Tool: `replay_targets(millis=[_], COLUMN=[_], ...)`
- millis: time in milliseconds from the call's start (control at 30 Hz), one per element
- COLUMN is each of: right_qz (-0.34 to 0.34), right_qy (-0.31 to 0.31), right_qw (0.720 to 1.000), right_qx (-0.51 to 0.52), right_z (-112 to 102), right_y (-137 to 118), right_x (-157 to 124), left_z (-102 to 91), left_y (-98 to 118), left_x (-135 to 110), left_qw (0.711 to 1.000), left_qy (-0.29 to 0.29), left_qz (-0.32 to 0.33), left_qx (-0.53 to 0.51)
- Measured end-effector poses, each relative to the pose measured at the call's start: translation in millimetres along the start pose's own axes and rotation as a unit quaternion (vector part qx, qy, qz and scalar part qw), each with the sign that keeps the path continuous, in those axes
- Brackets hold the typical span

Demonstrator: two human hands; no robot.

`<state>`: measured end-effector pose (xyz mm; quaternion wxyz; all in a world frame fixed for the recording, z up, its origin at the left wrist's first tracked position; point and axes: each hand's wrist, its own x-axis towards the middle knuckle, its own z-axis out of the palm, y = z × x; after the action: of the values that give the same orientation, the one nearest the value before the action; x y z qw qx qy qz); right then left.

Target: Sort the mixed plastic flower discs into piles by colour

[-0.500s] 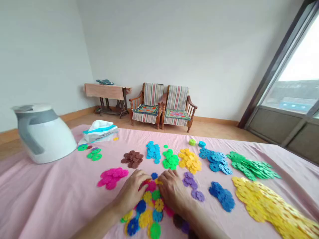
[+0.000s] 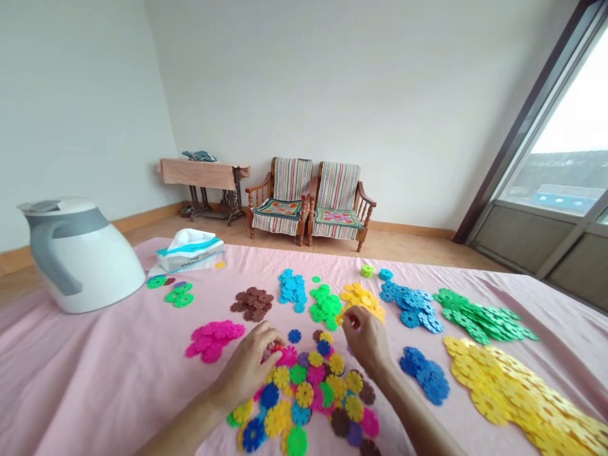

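Note:
A mixed heap of flower-shaped plastic discs [image 2: 304, 394] in several colours lies on the pink cloth in front of me. My left hand [image 2: 254, 358] rests at the heap's far left edge, its fingers bent and the thumb apart, beside a pink disc [image 2: 287, 356]. Raised over the near edge of the yellow disc pile [image 2: 363, 300], my right hand [image 2: 367, 335] is closed in a pinch. A yellow disc [image 2: 339, 319] shows at its fingertips, partly hidden. Left of that hand is the bright green pile [image 2: 325, 305]; the purple discs are mostly covered by it.
Single-colour piles surround the heap: pink [image 2: 215, 340], brown [image 2: 252, 304], light blue [image 2: 292, 289], dark blue [image 2: 425, 375], green [image 2: 482, 315] and a long yellow one [image 2: 517, 392]. A white jug [image 2: 90, 259] and a tissue pack [image 2: 190, 251] stand at left. Two chairs [image 2: 308, 201] are beyond the table.
My right hand has lifted off the mixed heap and moved right and away from me to the yellow pile, uncovering discs beneath it. My left hand has hardly moved.

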<state>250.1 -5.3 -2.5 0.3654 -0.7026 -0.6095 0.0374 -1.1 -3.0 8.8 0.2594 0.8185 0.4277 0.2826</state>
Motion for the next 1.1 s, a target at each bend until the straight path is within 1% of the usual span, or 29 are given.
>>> replay_targets(millis=[33, 133, 233, 300, 433, 533, 600, 700, 900, 1000, 1100], right_qz=[0.024, 0.07, 0.075, 0.044, -0.052, -0.111, -0.133, -0.126, -0.114, -0.099, -0.095], right_qy=[0.006, 0.036, 0.051, 0.032, -0.031, -0.071, -0.094, -0.102, -0.076, -0.06, -0.067], right_qw=[1.0, 0.997, 0.996, 0.998, 0.998, 0.987, 0.976, 0.972, 0.974, 0.976, 0.978], right_qx=[-0.002, -0.01, -0.013, -0.012, -0.017, -0.095, -0.145, -0.169, -0.18, -0.183, -0.173], right_z=[-4.3, -15.6, -18.2, -13.4, 3.5, 12.1, 14.4, 14.5, 9.2, 7.7, 10.1], right_y=[11.7, 41.6, 52.3, 47.7, 27.1, 16.4, 14.1, 16.2, 23.8, 20.9, 14.8], right_x=[7.4, 23.0, 26.4, 23.6, 16.7, 16.8, 19.1, 23.4, 30.0, 30.8, 29.6], left_z=[0.6, 3.0, 4.4, 4.4, 3.0, 2.0, 1.3, 0.1, 0.1, 0.6, 0.5], left_y=[-1.3, -5.8, -9.0, -9.5, -8.5, -7.8, -7.7, -8.0, -8.8, -8.8, -9.1], left_x=[0.2, 1.3, 2.5, 3.2, 4.1, 3.8, 3.2, 2.2, 2.7, 2.7, 2.3], left_qw=[1.0, 1.0, 1.0, 1.0, 1.0, 1.0, 1.0, 1.0, 1.0, 1.0, 1.0], left_qy=[0.003, 0.008, 0.009, 0.006, 0.002, 0.001, -0.001, -0.004, -0.008, -0.007, 0.008], left_qz=[0.0, -0.006, -0.013, -0.013, -0.014, -0.018, -0.018, -0.016, -0.021, -0.021, -0.014], left_qx=[-0.001, -0.001, 0.002, 0.006, 0.012, 0.012, 0.012, 0.014, 0.018, 0.019, 0.017])
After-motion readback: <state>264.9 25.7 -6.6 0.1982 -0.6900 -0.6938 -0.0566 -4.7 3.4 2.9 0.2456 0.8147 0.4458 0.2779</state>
